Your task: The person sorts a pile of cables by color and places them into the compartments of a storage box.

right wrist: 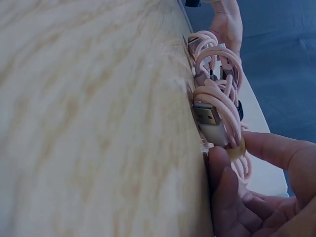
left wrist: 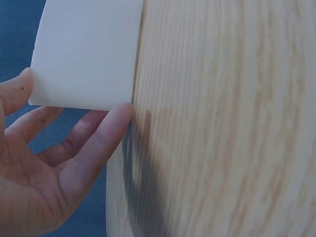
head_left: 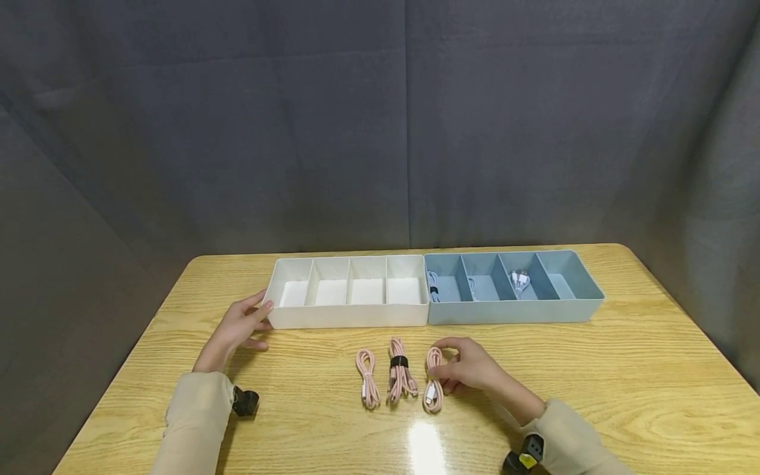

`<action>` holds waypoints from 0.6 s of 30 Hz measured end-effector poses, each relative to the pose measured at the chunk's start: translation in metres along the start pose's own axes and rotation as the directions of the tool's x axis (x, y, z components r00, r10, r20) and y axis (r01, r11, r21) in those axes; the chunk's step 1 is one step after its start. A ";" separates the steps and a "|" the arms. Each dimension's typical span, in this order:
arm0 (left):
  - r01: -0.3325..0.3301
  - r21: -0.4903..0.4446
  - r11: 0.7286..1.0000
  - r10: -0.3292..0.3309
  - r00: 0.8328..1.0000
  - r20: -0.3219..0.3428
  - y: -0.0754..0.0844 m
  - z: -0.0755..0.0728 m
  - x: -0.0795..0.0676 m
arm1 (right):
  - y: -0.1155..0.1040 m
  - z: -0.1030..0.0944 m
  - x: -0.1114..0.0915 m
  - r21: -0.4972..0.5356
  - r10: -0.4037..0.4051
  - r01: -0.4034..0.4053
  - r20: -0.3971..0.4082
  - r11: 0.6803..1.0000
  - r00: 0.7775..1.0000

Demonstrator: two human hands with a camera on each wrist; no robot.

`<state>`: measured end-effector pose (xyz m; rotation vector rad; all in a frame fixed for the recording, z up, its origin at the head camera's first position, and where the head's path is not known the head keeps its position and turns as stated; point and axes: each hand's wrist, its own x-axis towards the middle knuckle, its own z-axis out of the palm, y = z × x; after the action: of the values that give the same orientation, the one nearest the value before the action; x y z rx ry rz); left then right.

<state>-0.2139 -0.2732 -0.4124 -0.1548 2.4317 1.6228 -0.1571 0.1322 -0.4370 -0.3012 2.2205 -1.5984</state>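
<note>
I see the person's right hand (head_left: pixel 467 364) angled in from the lower right, low over the table, thumb and index finger pinching a coiled bundle of pale pink cable (head_left: pixel 435 358), the rightmost of three near the middle of the table; the right wrist view puts the grip at its tan band (right wrist: pixel 238 150). The left hand (head_left: pixel 236 326) comes in from the lower left with fingers spread and relaxed, touching the end of a long white four-compartment tray (head_left: pixel 347 316) and gripping nothing; from the left wrist I can make out one digit at the rim and another by its lower edge. Just beside the pinched coil lies a thicker pink bundle with a black strap (head_left: pixel 396 386), and left of that a slimmer pink coil (head_left: pixel 369 389). The white tray's front wall stands between these coils and its compartments. Its right end adjoins a dusty-blue four-compartment tray (head_left: pixel 510 313) holding a pale blue cable with a black tie (head_left: pixel 433 280) in the leftmost section and white connectors (head_left: pixel 520 282) in the third. Both trays have smooth, matte, straight walls. The pinched coil's cord is rounded and looped, with a boxy silver USB plug (right wrist: pixel 206 114). The yellow wood-grain table (head_left: pixel 320 422) has rounded far corners and a glossy highlight, backed by a creased dark grey cloth (head_left: pixel 297 132).
</note>
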 end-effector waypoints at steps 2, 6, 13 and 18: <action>0.000 0.000 1.000 0.000 1.000 -0.002 0.000 0.000 0.000 | 0.000 0.000 0.000 0.008 0.002 -0.002 0.000 1.000 1.000; 0.004 0.004 1.000 -0.004 1.000 -0.008 0.000 0.000 0.000 | 0.001 0.000 -0.001 0.021 0.005 -0.005 0.005 1.000 1.000; 0.005 0.014 1.000 -0.005 1.000 -0.011 0.001 0.001 0.001 | 0.002 -0.002 -0.002 0.024 0.017 -0.017 0.004 1.000 1.000; 0.001 0.011 1.000 -0.001 1.000 -0.010 0.000 0.001 0.000 | 0.001 -0.002 -0.002 0.030 0.024 -0.024 0.004 0.999 1.000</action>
<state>-0.2142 -0.2719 -0.4128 -0.1631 2.4472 1.6116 -0.1560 0.1355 -0.4365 -0.2679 2.1872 -1.6154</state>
